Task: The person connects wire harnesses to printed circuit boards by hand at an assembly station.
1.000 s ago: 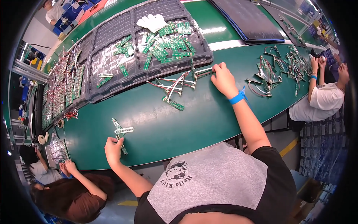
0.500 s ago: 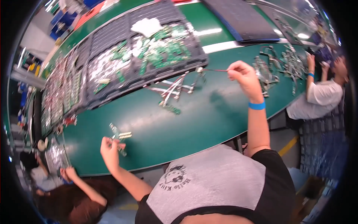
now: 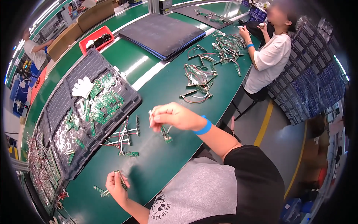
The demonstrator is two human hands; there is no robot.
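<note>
On the near left of the green worktop [image 3: 160, 158], the left hand [image 3: 117, 186] is holding a small green board [image 3: 122, 181], its grip squeezing narrow between thumb and fingers. Just left of that hand, some loose boards [image 3: 100, 190] are lying. Farther off to the right, the right hand [image 3: 177, 116] is reaching over the worktop, and its grip is pinching a small pale piece [image 3: 150, 115]; I cannot tell just what it is. Under this hand, a wired board [image 3: 166, 137] is showing, but I cannot tell if it is hanging or lying down. A blue band [image 3: 203, 127] is going around the right wrist. Between the hands and the black tray [image 3: 135, 100], a little wired heap [image 3: 129, 153] is lying. The tray is sitting on the left, holding lots of green boards [image 3: 100, 108] and a white glove [image 3: 82, 88]. On the far right, a big wired tangle [image 3: 226, 48] is lying near a person in a white shirt [image 3: 275, 56].
</note>
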